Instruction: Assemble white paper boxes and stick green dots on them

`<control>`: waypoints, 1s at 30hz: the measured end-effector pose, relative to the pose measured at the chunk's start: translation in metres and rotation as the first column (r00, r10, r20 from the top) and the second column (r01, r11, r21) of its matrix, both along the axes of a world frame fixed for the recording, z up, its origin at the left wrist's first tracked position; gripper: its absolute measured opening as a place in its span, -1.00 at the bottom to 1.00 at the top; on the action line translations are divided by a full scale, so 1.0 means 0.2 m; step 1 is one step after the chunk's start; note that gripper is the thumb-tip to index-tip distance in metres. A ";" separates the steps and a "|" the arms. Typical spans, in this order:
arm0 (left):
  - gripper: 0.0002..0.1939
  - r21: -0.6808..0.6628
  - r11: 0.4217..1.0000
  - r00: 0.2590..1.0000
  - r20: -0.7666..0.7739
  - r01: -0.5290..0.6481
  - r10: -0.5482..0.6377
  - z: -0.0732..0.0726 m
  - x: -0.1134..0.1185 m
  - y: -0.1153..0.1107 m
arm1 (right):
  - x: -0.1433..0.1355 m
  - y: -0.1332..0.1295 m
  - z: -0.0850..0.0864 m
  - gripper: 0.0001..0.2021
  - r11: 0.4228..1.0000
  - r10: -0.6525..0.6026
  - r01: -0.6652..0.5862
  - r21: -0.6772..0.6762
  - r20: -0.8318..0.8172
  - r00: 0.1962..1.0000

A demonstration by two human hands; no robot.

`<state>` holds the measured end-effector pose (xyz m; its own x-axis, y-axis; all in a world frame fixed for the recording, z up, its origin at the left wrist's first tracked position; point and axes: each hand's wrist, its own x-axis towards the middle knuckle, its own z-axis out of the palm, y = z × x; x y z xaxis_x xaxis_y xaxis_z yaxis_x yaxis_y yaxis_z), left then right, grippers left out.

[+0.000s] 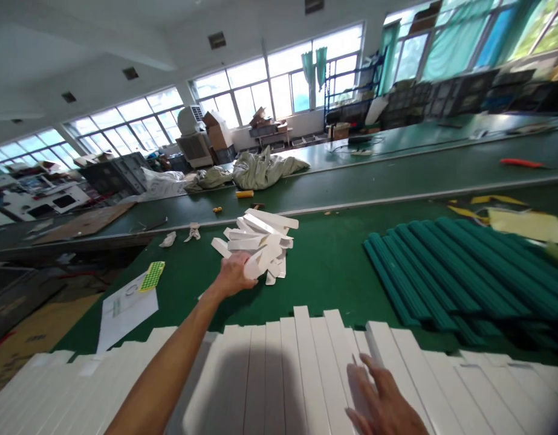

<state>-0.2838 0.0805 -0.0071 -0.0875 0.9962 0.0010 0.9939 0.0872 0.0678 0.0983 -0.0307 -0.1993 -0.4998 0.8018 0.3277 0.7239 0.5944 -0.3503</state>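
My left hand (pixel 236 273) reaches far forward to a loose pile of short white strips (pixel 258 241) on the green table and grips a strip at the pile's near edge. My right hand (pixel 381 402) lies flat, fingers spread, on a row of long white strips (pixel 301 368) laid side by side along the table's near edge. To the right of the pile lies a stack of dark green strips (pixel 460 269).
A sheet of paper (pixel 127 311) with a yellow-green perforated piece (pixel 152 275) lies at the table's left edge (pixel 86 329). Beyond runs a long green conveyor (pixel 351 181) with crumpled cloth bags (pixel 265 169). Yellow sheets (pixel 526 223) lie at far right.
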 end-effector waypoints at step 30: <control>-0.73 0.177 0.976 0.162 0.975 -0.129 -0.155 0.11 1.51 -0.40 | 1.01 0.79 0.62 -0.61 0.864 -0.495 0.494 0.093 0.332 0.803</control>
<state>0.0182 0.0004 0.0155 -0.1435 0.9855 0.0909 0.0836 -0.0794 0.9933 0.3007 0.1281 -0.0760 -0.1141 0.9697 0.2161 0.9917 0.1242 -0.0334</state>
